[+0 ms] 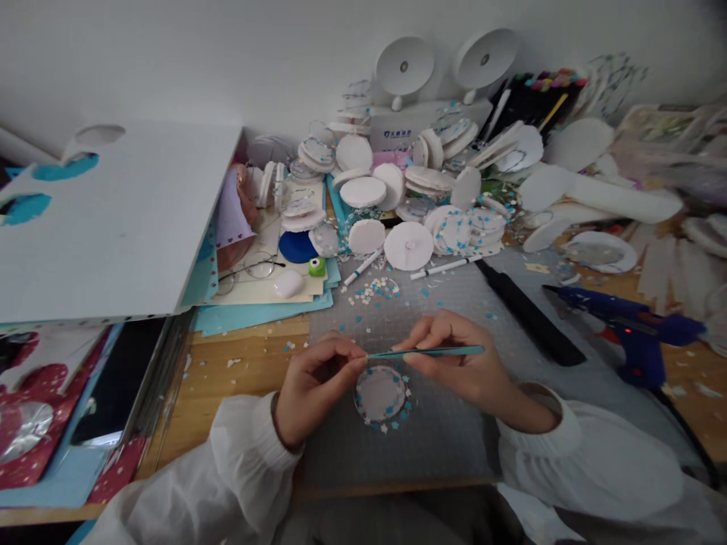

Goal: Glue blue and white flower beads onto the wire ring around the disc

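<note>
Left hand (319, 386): pinches thumb and forefinger together at the left end of the tweezers (448, 351) — cannot tell whether around anything tiny.
Right hand (463, 365): grasps the tweezers between thumb and fingers, holds them nearly level.
White disc (380, 395): lies on the gray mat (397, 462) just below the hands, edged with blue and white stars.
Loose stars (375, 289): lie scattered beyond the hands.
Two pens (446, 267): lie in front of the piled white discs (409, 246), which crowd the back.
Black tool (531, 314): slants between right hand and blue glue gun (639, 329) — shows a red light.
White board (113, 227): covers much of the left side, above papers.
Phone (117, 386): lies near the board's front edge, dark-screened.
</note>
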Demonstrator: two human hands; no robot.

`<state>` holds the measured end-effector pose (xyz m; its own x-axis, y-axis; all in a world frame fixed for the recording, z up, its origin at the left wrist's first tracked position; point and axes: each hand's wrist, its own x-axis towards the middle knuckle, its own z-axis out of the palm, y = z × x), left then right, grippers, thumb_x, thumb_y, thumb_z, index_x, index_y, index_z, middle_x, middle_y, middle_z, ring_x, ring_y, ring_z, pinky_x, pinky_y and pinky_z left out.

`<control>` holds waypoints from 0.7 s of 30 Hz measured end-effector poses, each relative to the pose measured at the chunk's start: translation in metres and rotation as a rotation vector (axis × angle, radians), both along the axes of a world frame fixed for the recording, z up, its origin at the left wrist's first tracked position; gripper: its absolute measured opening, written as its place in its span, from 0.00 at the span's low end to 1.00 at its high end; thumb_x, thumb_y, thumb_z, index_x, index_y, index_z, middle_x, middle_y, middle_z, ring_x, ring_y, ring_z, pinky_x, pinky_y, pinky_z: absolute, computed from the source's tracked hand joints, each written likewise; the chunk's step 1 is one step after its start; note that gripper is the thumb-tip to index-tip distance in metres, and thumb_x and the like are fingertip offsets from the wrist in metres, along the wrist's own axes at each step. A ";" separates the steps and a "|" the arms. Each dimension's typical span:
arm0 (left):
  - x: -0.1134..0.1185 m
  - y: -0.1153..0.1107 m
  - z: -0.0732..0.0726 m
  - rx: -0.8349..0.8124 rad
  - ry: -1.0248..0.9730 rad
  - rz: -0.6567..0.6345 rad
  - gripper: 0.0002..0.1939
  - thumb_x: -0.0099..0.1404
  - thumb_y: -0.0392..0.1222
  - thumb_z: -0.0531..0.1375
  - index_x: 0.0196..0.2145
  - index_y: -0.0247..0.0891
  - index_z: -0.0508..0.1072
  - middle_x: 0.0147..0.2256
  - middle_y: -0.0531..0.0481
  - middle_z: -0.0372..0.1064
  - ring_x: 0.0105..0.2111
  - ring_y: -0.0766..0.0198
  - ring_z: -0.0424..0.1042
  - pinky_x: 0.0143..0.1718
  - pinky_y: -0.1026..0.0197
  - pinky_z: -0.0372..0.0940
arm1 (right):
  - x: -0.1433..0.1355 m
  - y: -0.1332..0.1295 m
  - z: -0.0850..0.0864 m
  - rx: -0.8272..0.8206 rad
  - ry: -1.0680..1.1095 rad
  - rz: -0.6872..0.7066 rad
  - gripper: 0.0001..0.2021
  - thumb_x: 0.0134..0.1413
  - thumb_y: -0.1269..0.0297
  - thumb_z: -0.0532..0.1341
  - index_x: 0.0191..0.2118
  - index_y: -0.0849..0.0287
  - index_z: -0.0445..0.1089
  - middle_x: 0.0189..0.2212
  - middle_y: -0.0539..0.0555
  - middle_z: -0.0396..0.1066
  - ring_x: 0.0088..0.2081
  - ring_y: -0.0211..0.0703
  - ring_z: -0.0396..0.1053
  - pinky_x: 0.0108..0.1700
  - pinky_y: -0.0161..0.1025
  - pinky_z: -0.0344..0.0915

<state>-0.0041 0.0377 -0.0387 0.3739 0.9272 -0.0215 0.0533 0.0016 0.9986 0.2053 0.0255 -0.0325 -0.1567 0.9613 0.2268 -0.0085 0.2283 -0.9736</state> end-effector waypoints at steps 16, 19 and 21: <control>-0.001 -0.001 0.002 0.086 0.018 -0.018 0.04 0.63 0.36 0.59 0.32 0.35 0.75 0.31 0.48 0.70 0.33 0.64 0.68 0.36 0.63 0.63 | 0.002 0.001 -0.005 -0.109 0.090 -0.010 0.10 0.47 0.67 0.66 0.26 0.57 0.62 0.28 0.51 0.75 0.30 0.37 0.72 0.29 0.34 0.67; 0.000 0.000 0.003 0.083 0.020 -0.003 0.06 0.63 0.36 0.59 0.33 0.35 0.76 0.31 0.47 0.71 0.34 0.63 0.69 0.36 0.63 0.63 | 0.006 0.004 -0.005 -0.090 0.091 -0.054 0.10 0.47 0.69 0.66 0.26 0.57 0.63 0.29 0.50 0.75 0.32 0.38 0.73 0.33 0.36 0.69; 0.000 0.000 0.004 0.095 0.016 0.005 0.06 0.63 0.37 0.59 0.33 0.35 0.77 0.31 0.46 0.72 0.34 0.62 0.70 0.36 0.63 0.63 | 0.008 0.004 -0.003 -0.053 0.074 -0.105 0.09 0.47 0.70 0.66 0.27 0.56 0.63 0.29 0.50 0.74 0.33 0.39 0.74 0.35 0.37 0.70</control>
<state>-0.0045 0.0382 -0.0346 0.3691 0.9274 0.0610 0.0699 -0.0931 0.9932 0.2137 0.0294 -0.0353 -0.0395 0.9824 0.1825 -0.0597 0.1800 -0.9819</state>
